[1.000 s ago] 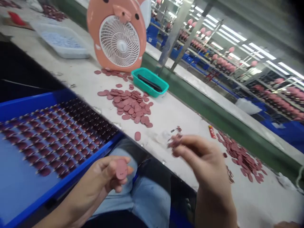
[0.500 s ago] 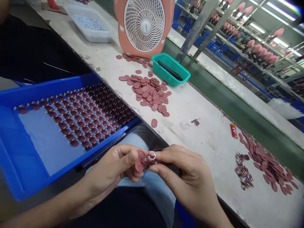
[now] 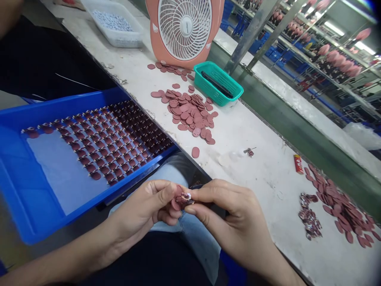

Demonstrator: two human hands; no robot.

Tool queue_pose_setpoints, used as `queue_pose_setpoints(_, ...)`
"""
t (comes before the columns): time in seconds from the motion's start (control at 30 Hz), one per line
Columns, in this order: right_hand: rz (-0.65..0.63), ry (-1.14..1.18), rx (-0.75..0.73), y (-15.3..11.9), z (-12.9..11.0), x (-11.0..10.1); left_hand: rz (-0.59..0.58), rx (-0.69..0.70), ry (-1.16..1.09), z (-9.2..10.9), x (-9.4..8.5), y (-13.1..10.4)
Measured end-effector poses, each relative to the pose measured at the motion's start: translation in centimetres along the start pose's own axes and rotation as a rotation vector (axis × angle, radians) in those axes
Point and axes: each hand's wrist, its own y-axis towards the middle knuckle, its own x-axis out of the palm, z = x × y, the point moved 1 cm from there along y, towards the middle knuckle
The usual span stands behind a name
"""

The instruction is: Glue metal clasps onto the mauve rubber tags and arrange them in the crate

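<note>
My left hand (image 3: 145, 206) pinches a reddish-brown oval disc (image 3: 176, 204) between thumb and fingers, above my lap. Against the disc's face is a small painted figure (image 3: 187, 197), brown and white, held by the thumb and forefinger of my right hand (image 3: 235, 216). The two pieces meet, but the exact contact is hidden by the fingers. To the left, a blue tray (image 3: 26, 222) holds rows of small figures on matching discs (image 3: 95, 174).
On the white table (image 3: 262, 190) lie a heap of discs (image 3: 190, 113), a second heap (image 3: 342, 206) and a cluster of small figures (image 3: 309, 222). A green basket (image 3: 218, 93), pink fan (image 3: 181, 59), red tube (image 3: 298, 164) and translucent bin (image 3: 126, 39) stand or lie there. Another person's dark clothing (image 3: 44, 59) shows at left.
The disc has turned more edge-on and the small figure sits closer over it. Both hands have shifted slightly, and the whole view has moved a little.
</note>
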Motion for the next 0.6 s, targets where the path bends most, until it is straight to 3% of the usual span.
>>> queue_pose_setpoints(0.27, -0.029, 0.013, 0.016, 0.36, 0.38, -0.28, -0.028, -0.067, -0.003, 0.03, -0.12, 0.36)
queue_pose_setpoints(0.6, -0.076, -0.041, -0.024, 0.65, 0.26, -0.45, -0.016, -0.039, 0.008, 0.05, -0.19, 0.42)
